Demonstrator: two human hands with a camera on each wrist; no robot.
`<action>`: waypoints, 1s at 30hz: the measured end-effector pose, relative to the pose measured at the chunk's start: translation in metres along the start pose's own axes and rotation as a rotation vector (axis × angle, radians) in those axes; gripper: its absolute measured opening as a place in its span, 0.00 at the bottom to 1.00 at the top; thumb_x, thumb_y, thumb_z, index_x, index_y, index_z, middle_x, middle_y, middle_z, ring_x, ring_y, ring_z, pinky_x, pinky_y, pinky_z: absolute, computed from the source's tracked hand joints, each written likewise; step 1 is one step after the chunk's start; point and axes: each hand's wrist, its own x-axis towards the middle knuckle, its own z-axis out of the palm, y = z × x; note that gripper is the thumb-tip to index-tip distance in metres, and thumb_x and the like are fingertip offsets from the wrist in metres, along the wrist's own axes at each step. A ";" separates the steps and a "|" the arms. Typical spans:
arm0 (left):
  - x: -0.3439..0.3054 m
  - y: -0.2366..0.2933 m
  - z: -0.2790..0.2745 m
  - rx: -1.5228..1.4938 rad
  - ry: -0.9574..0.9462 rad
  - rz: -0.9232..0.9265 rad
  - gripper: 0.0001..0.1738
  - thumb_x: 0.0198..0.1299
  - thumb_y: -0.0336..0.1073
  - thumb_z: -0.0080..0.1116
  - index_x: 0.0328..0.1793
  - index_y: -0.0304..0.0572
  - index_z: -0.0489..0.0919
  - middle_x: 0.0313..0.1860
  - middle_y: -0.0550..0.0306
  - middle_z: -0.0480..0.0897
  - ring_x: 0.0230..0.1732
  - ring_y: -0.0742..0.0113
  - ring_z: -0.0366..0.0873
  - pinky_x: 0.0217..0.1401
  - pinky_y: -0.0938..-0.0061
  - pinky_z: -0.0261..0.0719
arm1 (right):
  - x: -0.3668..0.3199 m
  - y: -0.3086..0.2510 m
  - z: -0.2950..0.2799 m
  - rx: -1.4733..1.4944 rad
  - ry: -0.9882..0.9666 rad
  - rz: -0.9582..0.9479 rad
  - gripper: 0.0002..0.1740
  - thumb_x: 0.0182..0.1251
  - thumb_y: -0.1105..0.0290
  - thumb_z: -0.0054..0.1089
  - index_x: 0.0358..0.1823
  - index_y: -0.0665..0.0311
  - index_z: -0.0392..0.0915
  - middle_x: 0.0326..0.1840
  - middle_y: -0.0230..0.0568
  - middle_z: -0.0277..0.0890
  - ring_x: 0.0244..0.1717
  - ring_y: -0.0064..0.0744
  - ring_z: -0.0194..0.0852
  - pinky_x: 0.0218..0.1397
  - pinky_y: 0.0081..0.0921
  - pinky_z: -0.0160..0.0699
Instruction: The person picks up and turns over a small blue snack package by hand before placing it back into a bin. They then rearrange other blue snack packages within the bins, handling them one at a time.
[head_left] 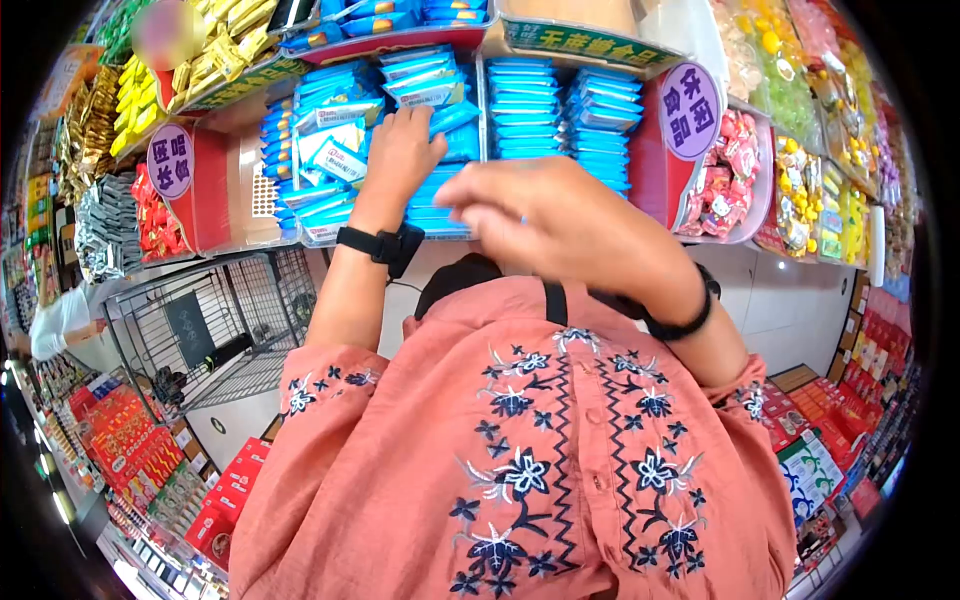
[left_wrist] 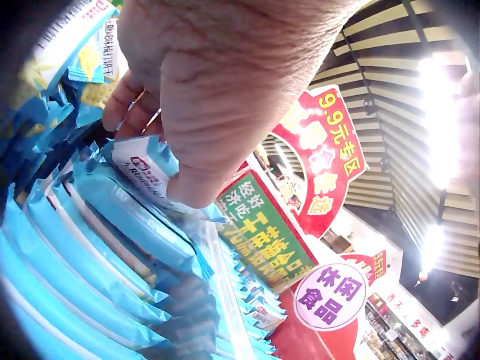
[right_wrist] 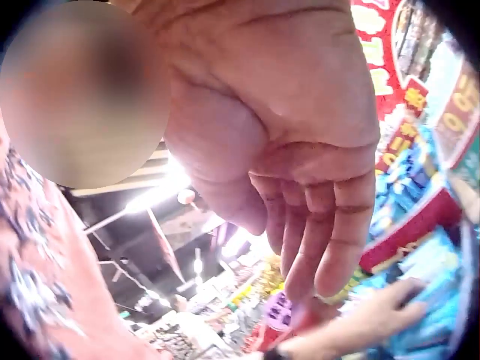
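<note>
In the head view, my left hand (head_left: 402,158) reaches into a bin of blue biscuit packets (head_left: 345,160). The left wrist view shows its thumb and fingers pinching the end of one blue-and-white biscuit packet (left_wrist: 142,166), which lies over a row of stacked packets (left_wrist: 82,255). My right hand (head_left: 535,205) hovers in front of the bin, nearer my body, and holds nothing. Its palm and loosely bent fingers (right_wrist: 341,240) show in the right wrist view.
A clear divider separates this bin from more blue packet stacks (head_left: 525,110) on the right. Red panels with purple round signs (head_left: 690,110) flank the bins. Red-wrapped sweets (head_left: 730,175) lie farther right. A wire cart (head_left: 215,320) stands at lower left, near another person's arm.
</note>
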 end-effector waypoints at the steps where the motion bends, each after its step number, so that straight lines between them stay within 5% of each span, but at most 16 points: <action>1: -0.001 0.000 0.001 -0.007 -0.001 -0.014 0.21 0.55 0.36 0.66 0.55 0.38 0.81 0.44 0.42 0.84 0.45 0.40 0.82 0.48 0.48 0.80 | 0.002 0.024 0.005 0.060 -0.008 0.180 0.14 0.72 0.71 0.56 0.54 0.69 0.81 0.43 0.47 0.86 0.43 0.39 0.87 0.48 0.32 0.83; 3: -0.002 -0.008 0.006 -0.025 0.024 -0.020 0.17 0.58 0.33 0.62 0.53 0.38 0.80 0.41 0.42 0.85 0.41 0.40 0.82 0.45 0.48 0.81 | -0.002 0.073 0.019 0.162 0.054 0.264 0.15 0.77 0.69 0.53 0.58 0.69 0.79 0.46 0.44 0.86 0.44 0.28 0.85 0.48 0.28 0.83; 7: -0.010 -0.005 -0.006 -0.055 0.097 -0.070 0.16 0.64 0.33 0.59 0.56 0.36 0.79 0.42 0.39 0.85 0.41 0.40 0.84 0.42 0.52 0.82 | -0.010 0.106 0.029 0.375 0.086 0.486 0.21 0.77 0.66 0.52 0.65 0.69 0.73 0.56 0.49 0.82 0.45 0.30 0.86 0.46 0.27 0.83; 10: -0.017 0.011 -0.037 -0.411 -0.070 -0.399 0.22 0.70 0.38 0.59 0.66 0.36 0.76 0.44 0.44 0.85 0.41 0.53 0.85 0.44 0.62 0.82 | -0.012 0.106 0.035 0.449 0.252 0.496 0.19 0.76 0.68 0.56 0.64 0.68 0.75 0.53 0.46 0.83 0.43 0.33 0.87 0.45 0.29 0.86; 13: -0.020 0.024 -0.062 -0.849 -0.139 -0.560 0.23 0.71 0.41 0.59 0.68 0.39 0.75 0.42 0.56 0.84 0.36 0.71 0.79 0.40 0.75 0.78 | -0.004 0.117 0.035 0.552 0.340 0.471 0.26 0.76 0.64 0.58 0.69 0.70 0.69 0.61 0.50 0.79 0.46 0.36 0.87 0.46 0.29 0.87; 16: -0.021 0.040 -0.079 -1.099 -0.221 -0.565 0.24 0.70 0.44 0.62 0.66 0.36 0.77 0.43 0.61 0.84 0.38 0.78 0.77 0.36 0.78 0.76 | 0.006 0.106 0.029 0.660 0.412 0.415 0.31 0.76 0.61 0.60 0.71 0.75 0.66 0.62 0.52 0.77 0.50 0.37 0.86 0.46 0.29 0.87; 21: -0.022 0.061 -0.092 -1.178 -0.374 -0.528 0.27 0.72 0.46 0.61 0.68 0.35 0.76 0.42 0.60 0.84 0.38 0.78 0.78 0.35 0.81 0.74 | 0.004 0.104 0.027 0.866 0.371 0.390 0.21 0.76 0.60 0.61 0.58 0.70 0.77 0.48 0.41 0.82 0.42 0.28 0.82 0.43 0.28 0.87; 30: -0.032 0.070 -0.080 -1.321 -0.288 -0.545 0.22 0.75 0.46 0.58 0.62 0.34 0.78 0.39 0.59 0.84 0.36 0.75 0.81 0.35 0.81 0.75 | -0.019 0.103 0.031 0.977 0.512 0.377 0.13 0.77 0.63 0.60 0.51 0.67 0.78 0.46 0.37 0.81 0.44 0.25 0.82 0.41 0.27 0.90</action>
